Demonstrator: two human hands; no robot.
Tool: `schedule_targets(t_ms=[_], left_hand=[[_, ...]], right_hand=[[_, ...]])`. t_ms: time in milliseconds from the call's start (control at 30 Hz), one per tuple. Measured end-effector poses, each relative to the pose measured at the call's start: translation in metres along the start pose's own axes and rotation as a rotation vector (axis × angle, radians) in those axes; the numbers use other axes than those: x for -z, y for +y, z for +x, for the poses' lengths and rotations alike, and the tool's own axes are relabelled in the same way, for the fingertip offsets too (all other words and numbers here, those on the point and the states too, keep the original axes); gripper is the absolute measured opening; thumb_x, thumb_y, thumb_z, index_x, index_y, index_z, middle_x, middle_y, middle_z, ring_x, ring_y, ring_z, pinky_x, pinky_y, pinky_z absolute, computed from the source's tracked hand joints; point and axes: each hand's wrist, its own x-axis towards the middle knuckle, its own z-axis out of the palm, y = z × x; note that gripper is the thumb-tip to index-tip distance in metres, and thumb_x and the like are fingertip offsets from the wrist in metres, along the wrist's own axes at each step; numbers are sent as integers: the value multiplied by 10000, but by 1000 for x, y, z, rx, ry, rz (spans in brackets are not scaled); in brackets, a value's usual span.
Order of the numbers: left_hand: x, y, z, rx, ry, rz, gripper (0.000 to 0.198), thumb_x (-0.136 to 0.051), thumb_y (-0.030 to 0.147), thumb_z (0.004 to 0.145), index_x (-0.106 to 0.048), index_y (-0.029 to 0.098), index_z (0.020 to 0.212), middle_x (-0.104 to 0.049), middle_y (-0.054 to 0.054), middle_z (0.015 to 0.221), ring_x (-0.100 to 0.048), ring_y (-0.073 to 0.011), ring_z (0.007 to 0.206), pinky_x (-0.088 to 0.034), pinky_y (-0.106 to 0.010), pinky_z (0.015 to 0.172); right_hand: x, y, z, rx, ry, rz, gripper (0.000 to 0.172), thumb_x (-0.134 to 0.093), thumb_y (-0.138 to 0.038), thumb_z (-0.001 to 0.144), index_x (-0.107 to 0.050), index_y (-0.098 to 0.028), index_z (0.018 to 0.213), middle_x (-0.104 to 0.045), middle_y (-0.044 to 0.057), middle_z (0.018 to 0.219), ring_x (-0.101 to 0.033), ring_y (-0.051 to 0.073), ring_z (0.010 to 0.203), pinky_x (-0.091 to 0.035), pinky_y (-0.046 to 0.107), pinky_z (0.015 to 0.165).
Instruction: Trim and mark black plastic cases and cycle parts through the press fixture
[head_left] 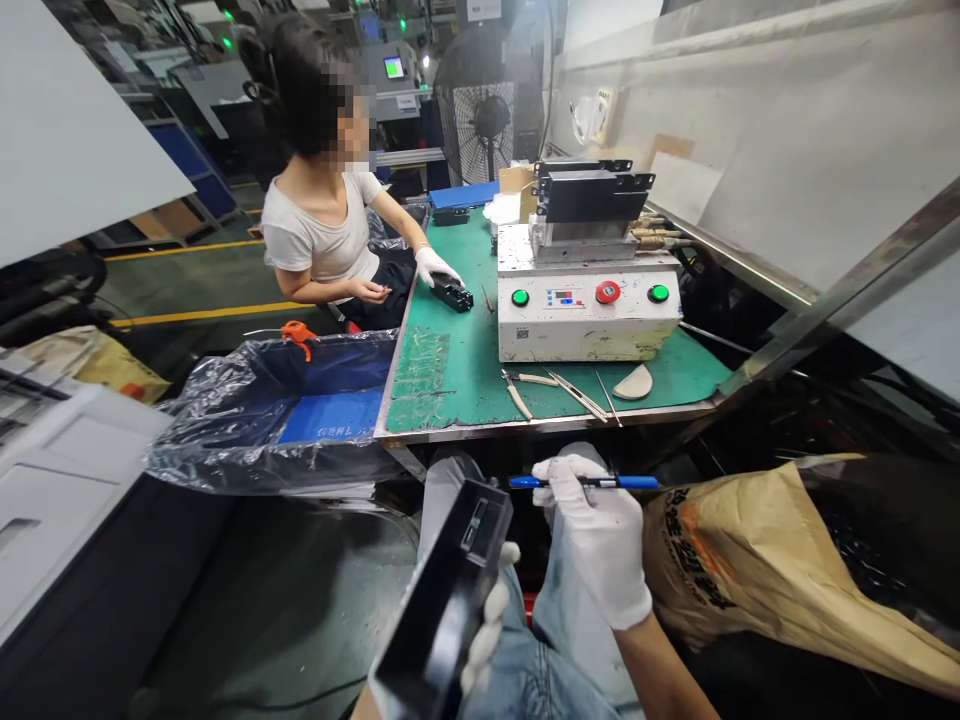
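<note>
My left hand, in a white glove, is wrapped round a long black plastic housing. Its open hollow side faces up, with a small slot near the far end. My right hand, also gloved in white, pinches a blue marker pen that lies level above my lap, apart from the housing. Beyond my knees, on the green mat, lie side cutters, tweezers, a thin rod and a pale half-round piece.
A white machine with buttons and black parts on top stands on the table. A co-worker holds a black part at the left edge. A plastic-lined bin is left, an open paper sack right.
</note>
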Motion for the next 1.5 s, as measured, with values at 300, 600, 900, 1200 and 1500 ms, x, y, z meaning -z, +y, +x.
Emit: schedule_targets(t_ms=[300,600,900,1200,1500], left_hand=[[0,-21,-10,-106,123,163,412,-891,315,700,-729,146,1040,-799,-96,935,-746,-252,832,-596,-339,761],[-7,-16,-16,-392,253,828,566,-743,216,619,-607,177,1167,-785,-78,1031,-726,-310,999,-555,-434,940],[-16,-14,-26,-389,223,839,511,-709,198,629,-603,186,1129,-782,-57,1000,-722,-298,971,-554,-403,894],[-23,-13,-23,-386,198,926,537,-677,217,615,-585,159,1141,-746,-109,1135,-656,-328,1088,-496,-434,953],[-26,-11,-23,-368,157,906,504,-680,192,619,-593,174,1116,-734,-74,1092,-646,-290,1047,-488,-405,946]], right_hand=[[11,17,-2,-35,-138,-140,318,-616,-411,1022,-767,-207,829,-764,26,765,-720,156,640,-600,255,630],[5,14,-9,129,-190,-170,326,-494,-361,1089,-719,-225,895,-749,8,835,-695,121,677,-574,224,658],[6,26,-6,192,-180,-293,298,-505,-335,1078,-719,-226,902,-748,32,847,-726,172,781,-589,290,737],[-8,10,-8,145,-240,-176,298,-510,-350,1084,-703,-223,896,-744,6,834,-719,134,721,-571,232,689],[-18,17,-4,159,-299,-357,314,-489,-336,1082,-700,-226,876,-771,20,836,-746,169,791,-551,260,728]])
